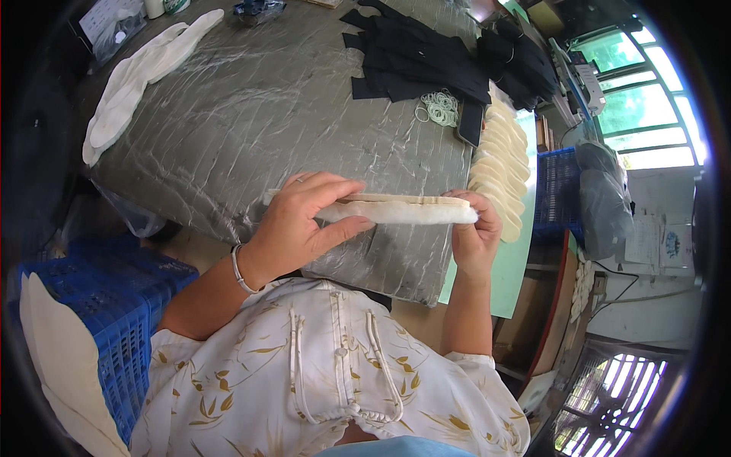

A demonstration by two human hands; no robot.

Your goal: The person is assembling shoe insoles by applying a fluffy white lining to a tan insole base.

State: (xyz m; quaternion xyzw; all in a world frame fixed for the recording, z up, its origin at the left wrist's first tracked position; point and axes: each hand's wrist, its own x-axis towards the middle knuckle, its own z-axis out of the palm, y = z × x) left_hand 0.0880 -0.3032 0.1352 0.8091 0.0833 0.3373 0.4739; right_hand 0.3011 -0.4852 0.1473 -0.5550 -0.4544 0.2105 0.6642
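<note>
Edge-on above the near side of the table, a cream insole [411,212] with a fluffy white layer lies level between my two hands. My left hand [301,217] grips its left end, fingers over the upper side and thumb against the white underside. At the other end, my right hand [477,228] pinches the tip between thumb and fingers. Whether it is one insole or two laid together, I cannot tell. Right of my right hand runs an overlapping row of cream insoles [501,164] on a pale green surface.
A grey, plastic-covered table [251,114] bears black fabric pieces [411,53], pale rubber bands [440,109], a dark phone [470,123] and more cream insoles [145,76] at far left. Blue crates [114,320] stand at lower left, with large cream pieces [61,354] beside them.
</note>
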